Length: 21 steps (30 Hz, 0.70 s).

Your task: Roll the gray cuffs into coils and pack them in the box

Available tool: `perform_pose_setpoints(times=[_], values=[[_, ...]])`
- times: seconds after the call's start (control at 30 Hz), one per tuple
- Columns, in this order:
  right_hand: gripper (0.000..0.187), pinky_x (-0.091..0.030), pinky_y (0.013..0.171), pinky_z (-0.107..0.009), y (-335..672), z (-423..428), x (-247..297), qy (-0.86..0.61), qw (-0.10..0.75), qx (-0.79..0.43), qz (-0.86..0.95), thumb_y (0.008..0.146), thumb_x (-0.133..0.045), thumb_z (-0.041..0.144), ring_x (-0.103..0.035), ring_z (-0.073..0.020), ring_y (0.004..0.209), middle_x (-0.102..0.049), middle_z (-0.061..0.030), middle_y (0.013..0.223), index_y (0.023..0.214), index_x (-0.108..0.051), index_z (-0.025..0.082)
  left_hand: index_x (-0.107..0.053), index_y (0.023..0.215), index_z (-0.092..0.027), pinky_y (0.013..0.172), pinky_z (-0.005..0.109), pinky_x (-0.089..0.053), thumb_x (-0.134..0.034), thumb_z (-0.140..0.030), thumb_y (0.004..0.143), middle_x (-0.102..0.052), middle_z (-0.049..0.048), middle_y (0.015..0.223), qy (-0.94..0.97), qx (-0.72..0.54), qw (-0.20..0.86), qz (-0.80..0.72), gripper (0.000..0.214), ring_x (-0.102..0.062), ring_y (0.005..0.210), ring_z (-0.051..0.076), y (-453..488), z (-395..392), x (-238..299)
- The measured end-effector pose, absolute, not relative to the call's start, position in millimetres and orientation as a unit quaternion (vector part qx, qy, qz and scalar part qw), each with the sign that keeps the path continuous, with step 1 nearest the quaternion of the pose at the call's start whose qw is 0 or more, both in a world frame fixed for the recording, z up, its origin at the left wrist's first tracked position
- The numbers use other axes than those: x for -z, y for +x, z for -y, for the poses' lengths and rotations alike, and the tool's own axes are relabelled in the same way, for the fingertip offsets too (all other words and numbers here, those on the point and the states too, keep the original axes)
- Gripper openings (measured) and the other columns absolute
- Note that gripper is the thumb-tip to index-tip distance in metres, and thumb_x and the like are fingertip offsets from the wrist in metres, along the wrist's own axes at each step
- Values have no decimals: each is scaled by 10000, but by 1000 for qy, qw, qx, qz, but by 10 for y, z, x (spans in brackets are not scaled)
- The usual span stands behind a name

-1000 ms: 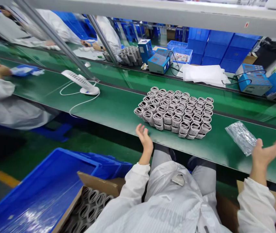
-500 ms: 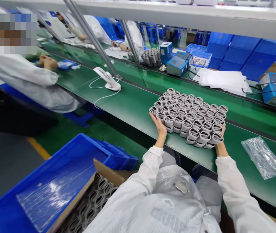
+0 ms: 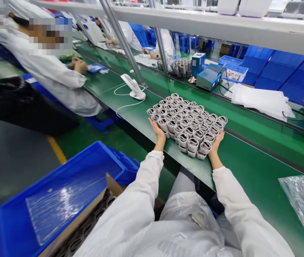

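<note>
A tight block of several grey and white tube-shaped parts lies stacked on the green conveyor belt. My left hand presses flat against the block's near left side, fingers stretched out. My right hand presses flat against its near right corner, fingers stretched out too. Both hands bracket the block. White sleeves cover both my arms.
A crumpled clear plastic bag lies on the belt at right. A small white fan with a cable stands beyond the block. A blue bin and a cardboard box of parts sit low left. A person in white works at left.
My hands came down from the air onto the sides of the block. The block has slid left along the belt, away from the plastic bag.
</note>
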State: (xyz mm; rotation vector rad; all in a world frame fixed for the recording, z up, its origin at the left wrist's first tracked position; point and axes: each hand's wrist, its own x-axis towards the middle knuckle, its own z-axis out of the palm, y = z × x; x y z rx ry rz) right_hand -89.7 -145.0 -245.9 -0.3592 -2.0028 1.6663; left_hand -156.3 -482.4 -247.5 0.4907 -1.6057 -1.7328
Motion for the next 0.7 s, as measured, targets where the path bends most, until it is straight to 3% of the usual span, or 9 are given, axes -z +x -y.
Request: perform_pose_setpoints(times=[0.1, 0.23, 0.5, 0.7], values=[[915, -109, 1483, -556, -1118, 1796, 2502, -135, 226, -633, 728, 1101, -224, 638, -51, -295, 1829, -111, -206, 1939, 1825, -310, 85, -213, 1851, -138, 1486, 353, -153, -249, -577, 1179, -172, 123, 1967, 194, 661, 363, 627, 804, -167, 1828, 183, -1628, 5033, 2484], [912, -107, 1488, -560, -1374, 2201, 2499, -129, 201, -650, 722, 1078, -242, 633, -22, -285, 1841, -25, -164, 1949, 1844, -276, 140, -173, 1848, -87, 1477, 315, -143, -214, -506, 1188, -152, 137, 1968, 198, 648, 375, 632, 783, -165, 1825, 144, -1769, 5298, 2459], [844, -89, 1465, -677, -1770, 2771, 2482, -103, 169, -661, 724, 1097, -277, 575, 22, -320, 1841, 1, -153, 1951, 1859, -244, 211, -142, 1820, -12, 1463, 270, -111, -150, -463, 1238, -105, 186, 1967, 224, 632, 376, 640, 736, -138, 1828, 134, -2139, 5673, 2288], [837, -91, 1477, -633, -1989, 3105, 2489, -80, 164, -661, 728, 1116, -243, 609, 26, -305, 1841, 28, -119, 1953, 1866, -229, 239, -15, 1774, 98, 1475, 305, -38, -68, -381, 1262, -16, 236, 1955, 220, 628, 353, 658, 703, -72, 1830, 149, -2328, 5766, 2060]])
